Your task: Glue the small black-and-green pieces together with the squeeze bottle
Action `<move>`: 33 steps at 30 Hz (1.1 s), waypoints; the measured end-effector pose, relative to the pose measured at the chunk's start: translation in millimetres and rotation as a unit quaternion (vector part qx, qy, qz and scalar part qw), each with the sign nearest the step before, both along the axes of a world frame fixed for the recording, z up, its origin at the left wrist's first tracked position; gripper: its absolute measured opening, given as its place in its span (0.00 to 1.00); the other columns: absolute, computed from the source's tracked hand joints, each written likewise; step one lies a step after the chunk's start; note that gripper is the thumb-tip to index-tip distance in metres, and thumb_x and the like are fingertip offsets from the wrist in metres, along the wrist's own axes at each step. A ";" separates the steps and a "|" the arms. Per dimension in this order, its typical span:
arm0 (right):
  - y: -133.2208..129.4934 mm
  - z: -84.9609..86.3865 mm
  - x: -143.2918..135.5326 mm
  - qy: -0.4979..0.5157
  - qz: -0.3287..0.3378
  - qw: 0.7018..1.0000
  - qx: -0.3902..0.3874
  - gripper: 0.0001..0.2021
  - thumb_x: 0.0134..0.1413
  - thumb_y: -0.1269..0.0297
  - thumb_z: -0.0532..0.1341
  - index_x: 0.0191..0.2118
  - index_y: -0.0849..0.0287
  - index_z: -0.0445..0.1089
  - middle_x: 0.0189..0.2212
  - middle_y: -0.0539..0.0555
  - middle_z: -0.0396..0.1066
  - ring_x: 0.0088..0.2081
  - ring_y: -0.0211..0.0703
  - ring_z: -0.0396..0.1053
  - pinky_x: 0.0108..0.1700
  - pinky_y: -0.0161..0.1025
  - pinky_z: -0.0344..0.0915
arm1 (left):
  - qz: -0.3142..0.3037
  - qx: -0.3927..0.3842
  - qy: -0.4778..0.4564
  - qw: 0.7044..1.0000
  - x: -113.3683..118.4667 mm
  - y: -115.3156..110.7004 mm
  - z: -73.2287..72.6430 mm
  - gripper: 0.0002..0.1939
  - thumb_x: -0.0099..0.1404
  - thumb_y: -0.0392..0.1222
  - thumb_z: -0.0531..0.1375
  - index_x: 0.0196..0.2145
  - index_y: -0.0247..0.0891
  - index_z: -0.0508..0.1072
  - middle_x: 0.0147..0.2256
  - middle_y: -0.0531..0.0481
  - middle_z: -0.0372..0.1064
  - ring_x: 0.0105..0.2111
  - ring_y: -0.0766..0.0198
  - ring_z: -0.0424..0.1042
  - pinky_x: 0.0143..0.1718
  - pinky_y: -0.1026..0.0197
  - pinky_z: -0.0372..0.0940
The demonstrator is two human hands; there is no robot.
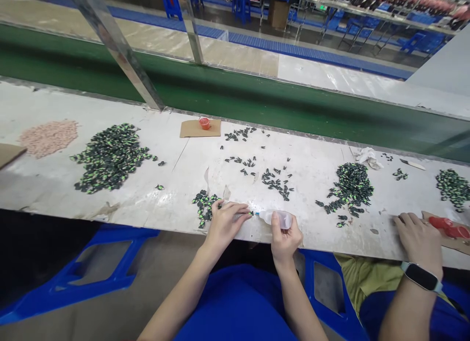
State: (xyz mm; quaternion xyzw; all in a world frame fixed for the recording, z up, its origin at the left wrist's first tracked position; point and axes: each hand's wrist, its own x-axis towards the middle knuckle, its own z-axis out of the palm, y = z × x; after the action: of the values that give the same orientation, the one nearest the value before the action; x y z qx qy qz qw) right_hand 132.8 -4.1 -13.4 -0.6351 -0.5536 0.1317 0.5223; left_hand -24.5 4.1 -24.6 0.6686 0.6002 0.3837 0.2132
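Note:
Between the thumb and fingers of my left hand (224, 223) is a small dark piece with a bit of green (251, 213). My right hand (285, 238) is wrapped round a translucent squeeze bottle (281, 219), tilted onto its side. The bottle's blue tip points left and sits close to the small piece; whether they touch is unclear. Just behind my left hand lies a small pile of black and green pieces (203, 204). Loose dark pieces (273, 180) are scattered on the white table (183, 179) beyond both hands.
A red cup (204, 123) stands on cardboard (187, 129) at the back. Large black-green piles (110, 157) lie left and right (353, 184), with pink pieces (49, 136) far left. Another person's hand (418, 238) rests on the table at right. A metal post (121, 52) rises behind.

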 end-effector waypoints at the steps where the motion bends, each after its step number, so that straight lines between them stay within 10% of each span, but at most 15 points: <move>1: -0.1 0.2 0.3 0.003 0.005 1.000 -0.002 0.15 0.55 0.53 0.59 0.26 0.59 0.66 0.17 0.48 0.67 0.19 0.36 0.63 0.23 0.32 0.59 | 0.000 0.002 0.001 1.000 0.2 0.0 -0.2 0.07 0.59 0.40 0.66 0.36 0.43 0.74 0.32 0.54 0.80 0.35 0.58 0.78 0.53 0.46 0.51; 19: 3.9 -3.0 10.7 0.246 -0.053 0.968 0.018 0.16 0.46 0.54 0.66 0.34 0.58 0.62 0.26 0.50 0.69 0.25 0.40 0.70 0.29 0.37 0.67 | 0.009 -0.002 0.061 0.998 2.2 0.5 2.3 0.08 0.57 0.36 0.67 0.36 0.44 0.75 0.34 0.53 0.79 0.41 0.55 0.74 0.50 0.47 0.52; 25: 25.6 3.8 4.5 0.194 0.076 0.976 -0.066 0.21 0.40 0.58 0.69 0.31 0.53 0.54 0.34 0.55 0.76 0.40 0.49 0.75 0.44 0.46 0.69 | 0.010 0.031 0.109 0.993 3.3 0.9 -3.6 0.04 0.58 0.36 0.65 0.32 0.45 0.78 0.43 0.48 0.76 0.49 0.49 0.68 0.48 0.47 0.54; 33: 26.1 7.8 18.1 0.154 0.068 0.973 -0.156 0.27 0.31 0.53 0.72 0.38 0.54 0.63 0.41 0.57 0.76 0.36 0.47 0.73 0.33 0.40 0.68 | 0.003 0.038 0.070 0.997 0.1 -2.4 0.4 0.07 0.65 0.37 0.58 0.36 0.44 0.76 0.38 0.51 0.78 0.46 0.54 0.72 0.49 0.48 0.55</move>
State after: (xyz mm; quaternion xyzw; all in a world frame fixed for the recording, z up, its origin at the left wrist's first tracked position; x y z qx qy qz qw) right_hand 150.9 22.0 -5.6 -0.6421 -0.4809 0.3477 0.4853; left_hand -24.4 1.7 -24.2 0.6998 0.6006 0.3589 0.1439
